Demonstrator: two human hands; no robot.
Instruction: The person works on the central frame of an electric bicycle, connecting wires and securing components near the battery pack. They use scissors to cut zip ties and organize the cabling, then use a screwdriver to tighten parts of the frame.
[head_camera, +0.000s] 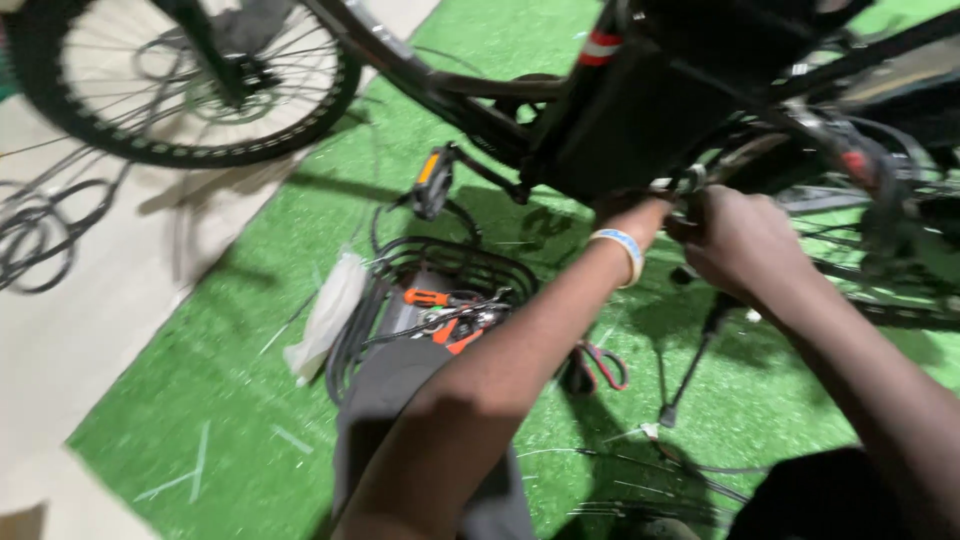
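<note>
Both hands meet under the black metal bicycle frame (640, 110), where a bundle of thin black cables (870, 170) runs along the tubing. The right hand (745, 240) is curled into a closed grip on a small pale fitting (688, 182) just beneath the boxy black housing, seemingly pinching it steady; the left hand (640, 208), a white band on its wrist, reaches up to the same spot, but its fingers are hidden against the dark frame, so I cannot tell whether its grip is closed or apart. The bicycle stands propped on its slim black kickstand (690, 365), which frees both hands. Beneath lies rough green artificial turf (250, 400), meeting smooth pale flooring at the left. Within arm's reach sit a black wire basket (450, 265) with orange-handled tools (440, 300) heaped beside it, a crumpled translucent plastic bag (325, 315), and red-handled cutters (600, 365). The spoked, knobbly-tyred wheel (190, 80) rests at the upper left, near a flat pedal (432, 180) with an orange reflector.
</note>
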